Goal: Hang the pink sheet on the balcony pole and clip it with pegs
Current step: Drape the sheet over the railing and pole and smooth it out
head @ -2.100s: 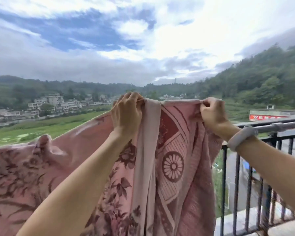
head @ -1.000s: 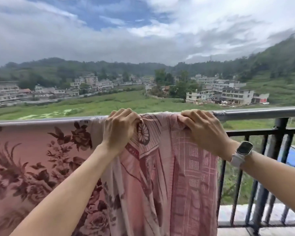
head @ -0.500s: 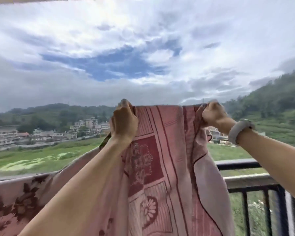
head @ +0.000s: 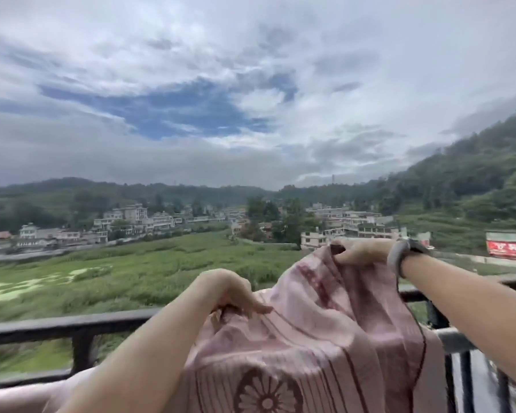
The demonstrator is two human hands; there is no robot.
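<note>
A pink woven cotton sheet with dark red stripes and a flower medallion (head: 310, 347) bulged up in the near foreground, held above the dark metal balcony railing (head: 57, 326); the left hand (head: 224, 292) was closed on a fold at the sheet's left side, fingers curled down over the cloth; the right hand (head: 361, 251), higher and further right, pinched the sheet's top corner, a grey band wristwatch (head: 399, 254) on its wrist; a pale metal pole (head: 453, 339) showed just beside the sheet's right edge, under the right forearm; beyond lay a green field (head: 131, 269), pale village buildings (head: 131, 219), wooded hills (head: 474, 180) and cloudy sky (head: 251, 70).
</note>
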